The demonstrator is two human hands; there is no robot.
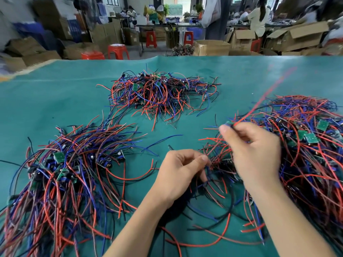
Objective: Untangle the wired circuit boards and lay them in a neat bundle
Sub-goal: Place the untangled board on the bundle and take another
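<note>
My right hand (254, 151) is blurred, raised over the worktop (55, 93), its thumb and fingers pinching a small board (229, 123) whose red wire (263, 95) streaks up and away, too smeared to follow to its end. My left hand (178, 171) sits lower and just beside it, fingers curled and pinching thin wires at the edge of the tangle (220, 169) between the two hands; I cannot make out which wires it has.

The wires are thin, limp strands in red, blue and black, looping and crossing, with small green boards dotted among them. The worktop is covered in a smooth teal mat.

The right pile (306, 145) lies touching my right hand and runs off the frame's right edge. The left pile (61, 173), with wires lying more in line, sits well to the left of my left hand and is cut off at the bottom. A far pile (163, 93) lies well beyond both hands. The room behind, with cardboard boxes (297, 38) and red stools (118, 51), is hazy.
</note>
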